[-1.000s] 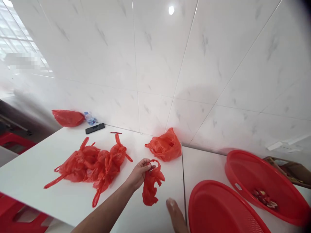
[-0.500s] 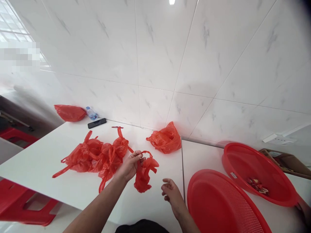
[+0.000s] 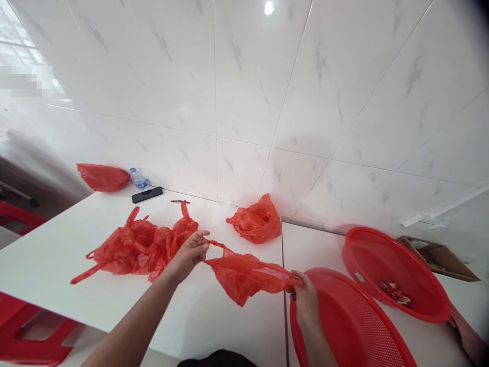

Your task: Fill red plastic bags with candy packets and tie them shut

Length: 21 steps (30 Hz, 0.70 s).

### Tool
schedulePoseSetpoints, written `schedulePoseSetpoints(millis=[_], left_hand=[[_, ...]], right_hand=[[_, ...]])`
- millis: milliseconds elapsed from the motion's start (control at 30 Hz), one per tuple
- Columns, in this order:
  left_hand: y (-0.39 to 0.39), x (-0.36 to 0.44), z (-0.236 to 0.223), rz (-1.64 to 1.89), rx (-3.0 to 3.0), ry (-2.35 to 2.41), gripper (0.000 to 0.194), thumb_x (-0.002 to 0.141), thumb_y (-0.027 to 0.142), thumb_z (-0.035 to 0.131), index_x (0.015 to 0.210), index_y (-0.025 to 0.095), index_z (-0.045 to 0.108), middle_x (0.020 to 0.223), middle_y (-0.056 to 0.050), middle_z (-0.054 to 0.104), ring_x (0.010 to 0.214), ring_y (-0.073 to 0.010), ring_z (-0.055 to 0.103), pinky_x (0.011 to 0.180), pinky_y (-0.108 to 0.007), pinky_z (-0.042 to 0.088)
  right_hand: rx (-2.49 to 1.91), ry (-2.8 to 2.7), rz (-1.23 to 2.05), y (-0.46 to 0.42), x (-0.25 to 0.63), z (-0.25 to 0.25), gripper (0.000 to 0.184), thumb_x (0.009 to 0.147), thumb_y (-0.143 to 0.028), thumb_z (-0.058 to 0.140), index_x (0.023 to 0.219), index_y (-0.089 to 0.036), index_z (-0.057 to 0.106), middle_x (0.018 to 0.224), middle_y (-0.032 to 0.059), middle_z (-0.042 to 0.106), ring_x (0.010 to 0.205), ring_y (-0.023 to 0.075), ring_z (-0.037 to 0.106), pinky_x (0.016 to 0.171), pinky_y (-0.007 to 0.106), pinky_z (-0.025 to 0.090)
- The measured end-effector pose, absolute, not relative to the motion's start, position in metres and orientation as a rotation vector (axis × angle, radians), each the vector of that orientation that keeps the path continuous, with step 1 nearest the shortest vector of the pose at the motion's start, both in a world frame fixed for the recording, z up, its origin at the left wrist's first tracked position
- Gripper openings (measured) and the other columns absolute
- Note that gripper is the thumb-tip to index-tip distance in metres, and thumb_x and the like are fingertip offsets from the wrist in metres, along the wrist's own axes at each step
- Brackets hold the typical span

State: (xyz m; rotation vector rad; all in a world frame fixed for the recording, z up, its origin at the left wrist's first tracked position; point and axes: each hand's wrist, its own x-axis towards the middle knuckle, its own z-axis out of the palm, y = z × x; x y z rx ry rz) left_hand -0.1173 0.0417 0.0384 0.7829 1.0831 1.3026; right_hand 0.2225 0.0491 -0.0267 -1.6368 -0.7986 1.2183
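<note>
A thin red plastic bag (image 3: pixel 244 275) is stretched out sideways above the white table, held between both hands. My left hand (image 3: pixel 187 257) pinches one of its loop handles. My right hand (image 3: pixel 305 298) grips the opposite end, over the edge of a round red mesh basket (image 3: pixel 344 326). Left of my left hand, a heap of crumpled red plastic bags (image 3: pixel 139 244) lies on the white table (image 3: pixel 225 326), touching my wrist or nearly so. Another crumpled red bag (image 3: pixel 256 221) sits against the wall behind.
A second red basket (image 3: pixel 393 272) holds small wrapped items and leans near a cardboard box (image 3: pixel 439 260). A black phone (image 3: pixel 147 194), a water bottle (image 3: pixel 138 178) and a red bag (image 3: pixel 103 177) lie along the back. Below the table's left edge stands a red stool (image 3: pixel 34 331).
My right hand has come up and taken the bag's far end. The bag, hanging from my left hand before, is now pulled out sideways between both hands.
</note>
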Motion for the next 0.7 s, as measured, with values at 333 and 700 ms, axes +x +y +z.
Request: schedulePoseSetpoints(millis=[333,700], left_hand=[[0.044,-0.099,0.029,0.818,1.288,1.643,0.032,0.075,0.045,0.063,0.058,0.018,0.057,0.056,0.005,0.039,0.053,-0.0111,0.033,0.05,-0.024,0.024],[0.038,-0.084,0.04,0.932,1.078,1.373,0.04,0.083,0.056,0.053,0.072,0.019,0.061,0.054,0.007,0.038,0.052,-0.0108,0.031,0.054,-0.024,0.03]], right_hand=[[-1.636,-0.881,1.262,0.042,0.228,-0.036,0.03,0.062,-0.03,0.06,0.09,-0.021,0.062,0.068,-0.0016,0.06,0.056,0.0133,0.05,0.048,0.025,0.036],[-1.735,-0.973,1.028,0.028,0.224,-0.013,0.051,0.071,-0.037,0.059,0.12,-0.022,0.055,0.124,0.0101,0.059,0.104,0.0257,0.059,0.082,0.035,0.049]])
